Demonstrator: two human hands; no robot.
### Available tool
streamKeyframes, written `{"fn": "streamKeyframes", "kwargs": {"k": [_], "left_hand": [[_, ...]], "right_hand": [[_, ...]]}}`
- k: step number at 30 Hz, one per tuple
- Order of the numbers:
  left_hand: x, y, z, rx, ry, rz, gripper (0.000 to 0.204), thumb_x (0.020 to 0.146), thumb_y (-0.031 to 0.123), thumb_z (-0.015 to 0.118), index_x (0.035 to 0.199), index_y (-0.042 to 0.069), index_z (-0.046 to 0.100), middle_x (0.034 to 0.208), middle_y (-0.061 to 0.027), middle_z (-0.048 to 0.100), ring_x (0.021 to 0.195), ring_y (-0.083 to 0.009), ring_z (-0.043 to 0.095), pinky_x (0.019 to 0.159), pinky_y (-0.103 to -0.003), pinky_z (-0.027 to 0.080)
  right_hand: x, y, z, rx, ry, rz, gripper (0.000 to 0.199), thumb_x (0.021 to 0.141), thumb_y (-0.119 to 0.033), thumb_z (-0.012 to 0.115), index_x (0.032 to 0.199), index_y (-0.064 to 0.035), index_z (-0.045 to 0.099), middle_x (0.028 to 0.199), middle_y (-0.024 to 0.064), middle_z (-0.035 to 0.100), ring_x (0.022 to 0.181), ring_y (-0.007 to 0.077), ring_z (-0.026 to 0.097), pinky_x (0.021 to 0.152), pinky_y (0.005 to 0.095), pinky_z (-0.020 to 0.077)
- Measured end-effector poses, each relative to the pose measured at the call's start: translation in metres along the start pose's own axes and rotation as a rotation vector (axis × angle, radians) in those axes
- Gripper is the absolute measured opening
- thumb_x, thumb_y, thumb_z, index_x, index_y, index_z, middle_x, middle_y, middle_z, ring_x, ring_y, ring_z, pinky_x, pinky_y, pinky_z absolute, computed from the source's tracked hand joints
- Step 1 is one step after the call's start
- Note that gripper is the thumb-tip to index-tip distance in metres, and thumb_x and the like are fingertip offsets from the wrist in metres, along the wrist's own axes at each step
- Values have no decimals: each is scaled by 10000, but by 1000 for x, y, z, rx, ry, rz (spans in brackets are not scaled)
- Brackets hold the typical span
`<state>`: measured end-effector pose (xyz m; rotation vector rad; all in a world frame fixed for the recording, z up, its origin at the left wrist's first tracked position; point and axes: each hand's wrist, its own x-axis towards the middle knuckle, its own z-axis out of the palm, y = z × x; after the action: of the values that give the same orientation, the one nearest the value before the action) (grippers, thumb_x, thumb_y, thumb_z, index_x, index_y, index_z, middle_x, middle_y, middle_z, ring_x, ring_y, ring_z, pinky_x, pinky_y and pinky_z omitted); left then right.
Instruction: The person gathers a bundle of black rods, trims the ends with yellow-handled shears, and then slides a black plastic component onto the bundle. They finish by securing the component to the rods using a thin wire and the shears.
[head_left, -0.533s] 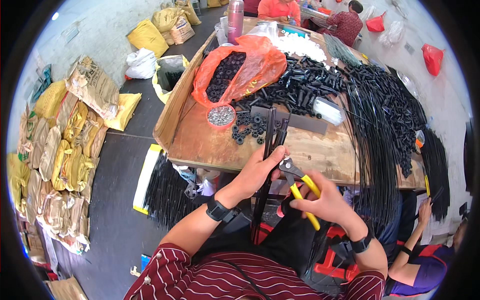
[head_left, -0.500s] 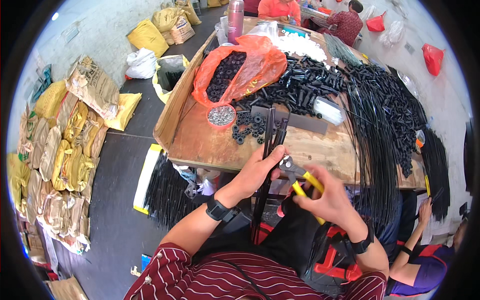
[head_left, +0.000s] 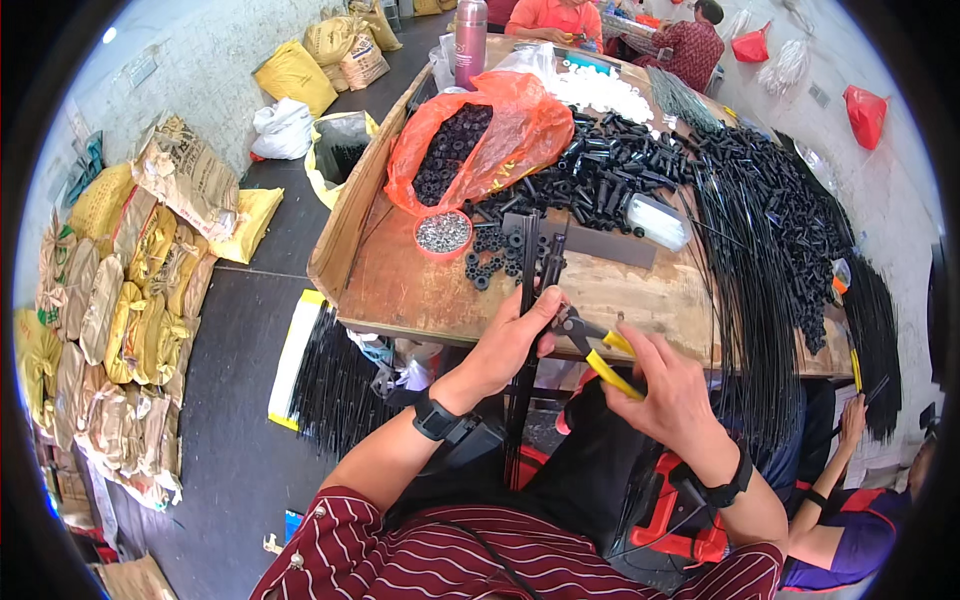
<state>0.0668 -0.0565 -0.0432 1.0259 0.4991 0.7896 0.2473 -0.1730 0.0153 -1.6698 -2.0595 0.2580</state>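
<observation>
Black thin rods with thicker dark upper ends [head_left: 525, 385] stand upright in my left hand [head_left: 505, 345], its fingers wrapped round them just in front of the table edge. In my right hand [head_left: 668, 390] is a pair of pincers [head_left: 592, 348] with yellow grips and a dark metal head. The pincers' jaws are beside my left thumb, close to the rods; I cannot tell whether they bite on anything. Beyond my left hand, small black ring-shaped parts [head_left: 485, 268] lie on the wooden table [head_left: 385, 280], near a round red tub of small metal pieces [head_left: 442, 233].
An orange plastic bag [head_left: 545, 110] of black parts, heaped black tubes [head_left: 620, 165] and a clear plastic box [head_left: 657, 221] cover the table. Long black rods [head_left: 745, 330] hang over its right edge. Stacked sacks [head_left: 125, 330] stand left. A co-worker [head_left: 845, 530] sits at right.
My right hand has shifted slightly to the right, and the pincers' handles have turned in it. The rods' upper ends in my left hand have tipped slightly left.
</observation>
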Motion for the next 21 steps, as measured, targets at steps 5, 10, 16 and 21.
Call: {"fn": "streamKeyframes", "kwargs": {"k": [5, 10, 16, 21], "left_hand": [[2, 0, -4, -17, -40, 11, 342, 975, 405, 493, 1038, 70, 516, 773, 9, 485, 611, -69, 438, 566, -228, 360], [1, 1, -5, -40, -96, 10, 320, 984, 382, 481, 1033, 67, 516, 778, 10, 479, 616, -69, 442, 563, -226, 359], [0, 0, -1, -36, 28, 19, 305, 985, 375, 482, 1018, 74, 521, 792, 14, 481, 615, -65, 434, 558, -223, 352], [-2, 2, 0, -29, -55, 19, 334, 987, 394, 470, 1050, 70, 518, 786, 7, 482, 628, -77, 433, 567, -228, 355]], "right_hand": [[-4, 17, 1, -152, 160, -226, 515, 774, -159, 717, 1222, -7, 513, 876, 133, 643, 687, 347, 659, 569, 356, 518], [-6, 2, -3, 468, -274, 282, 593, 802, -190, 717, 1293, -6, 440, 826, 127, 641, 630, 268, 662, 558, 330, 518], [-4, -5, -5, -197, 122, -135, 649, 705, -158, 755, 1265, 6, 469, 985, 152, 619, 790, 295, 652, 635, 347, 518], [-11, 11, 1, -82, 104, -169, 475, 800, -156, 678, 1214, 6, 511, 901, 137, 640, 679, 256, 632, 612, 325, 513]]}}
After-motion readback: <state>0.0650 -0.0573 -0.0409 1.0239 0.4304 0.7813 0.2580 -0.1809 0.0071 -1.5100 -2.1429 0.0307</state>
